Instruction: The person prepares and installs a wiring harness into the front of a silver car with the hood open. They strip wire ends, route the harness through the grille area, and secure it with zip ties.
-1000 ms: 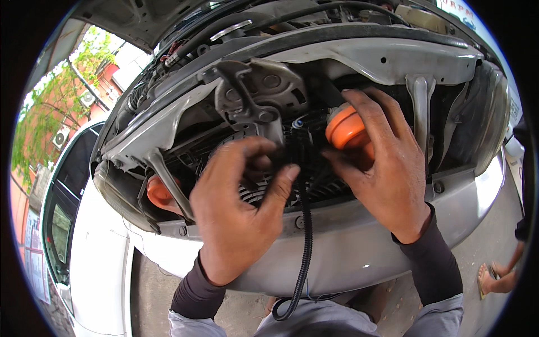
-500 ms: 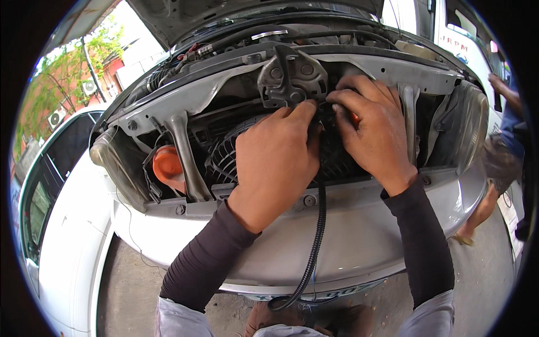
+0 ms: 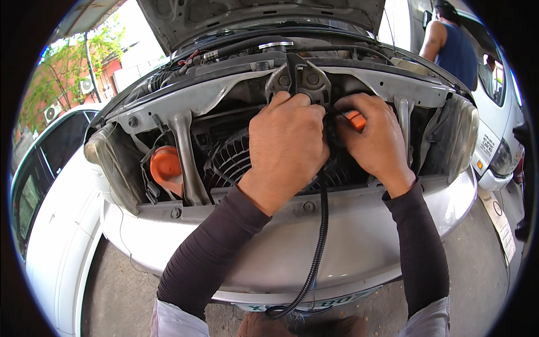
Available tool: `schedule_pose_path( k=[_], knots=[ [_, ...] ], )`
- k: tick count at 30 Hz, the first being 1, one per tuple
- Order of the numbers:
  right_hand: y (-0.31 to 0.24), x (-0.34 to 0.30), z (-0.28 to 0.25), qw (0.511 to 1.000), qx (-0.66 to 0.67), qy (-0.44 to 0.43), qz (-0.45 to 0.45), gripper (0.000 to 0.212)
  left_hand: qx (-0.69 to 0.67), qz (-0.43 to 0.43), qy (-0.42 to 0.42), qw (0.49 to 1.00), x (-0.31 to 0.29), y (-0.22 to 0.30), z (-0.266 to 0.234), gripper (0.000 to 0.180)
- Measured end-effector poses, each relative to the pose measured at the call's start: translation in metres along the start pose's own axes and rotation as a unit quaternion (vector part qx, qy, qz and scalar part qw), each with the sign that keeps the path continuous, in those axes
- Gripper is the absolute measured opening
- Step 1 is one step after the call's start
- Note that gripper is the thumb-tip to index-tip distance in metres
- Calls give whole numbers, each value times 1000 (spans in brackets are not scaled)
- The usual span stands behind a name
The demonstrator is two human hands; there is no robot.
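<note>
The left hand (image 3: pixel 286 147) is curled inward over the middle of the car's open front, its fingertips hidden, so I cannot tell whether they are closed on anything. Just to its right, the right hand (image 3: pixel 377 139) bends thumb and fingers around an orange part (image 3: pixel 355 119), which shows between them; whether they grip it I cannot tell. On the far side of the left hand, close to its knuckles, stands the metal hood latch (image 3: pixel 318 81). A black corrugated tube (image 3: pixel 323 224) emerges below that hand and runs near across the silver bumper (image 3: pixel 359 241), curving left at its near end. Left of the hands are a dark fan grille (image 3: pixel 233 160), a metal strut (image 3: pixel 184 151) and a round orange part (image 3: pixel 167 164). Headlights sit at the far left (image 3: pixel 117 171) and right (image 3: pixel 461 135) ends. The raised hood (image 3: pixel 252 19) is beyond. Farther out, a white car (image 3: pixel 62 208) stands left, and a person in a blue top (image 3: pixel 457 53) is at far right.
</note>
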State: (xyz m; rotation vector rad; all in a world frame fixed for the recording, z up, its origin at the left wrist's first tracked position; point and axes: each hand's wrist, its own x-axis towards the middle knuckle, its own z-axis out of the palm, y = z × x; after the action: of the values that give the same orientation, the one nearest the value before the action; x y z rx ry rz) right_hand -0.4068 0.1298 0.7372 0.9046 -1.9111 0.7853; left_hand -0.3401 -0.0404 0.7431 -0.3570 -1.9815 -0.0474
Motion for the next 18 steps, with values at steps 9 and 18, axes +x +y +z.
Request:
schedule_pose_path(
  k=[9, 18],
  knots=[
    [10, 1, 1, 999, 51, 1, -7, 18, -1, 7, 6, 1000, 2, -2, 4, 5],
    [23, 2, -16, 977, 188, -60, 84, 24, -81, -12, 20, 996, 1, -13, 11, 11]
  ],
)
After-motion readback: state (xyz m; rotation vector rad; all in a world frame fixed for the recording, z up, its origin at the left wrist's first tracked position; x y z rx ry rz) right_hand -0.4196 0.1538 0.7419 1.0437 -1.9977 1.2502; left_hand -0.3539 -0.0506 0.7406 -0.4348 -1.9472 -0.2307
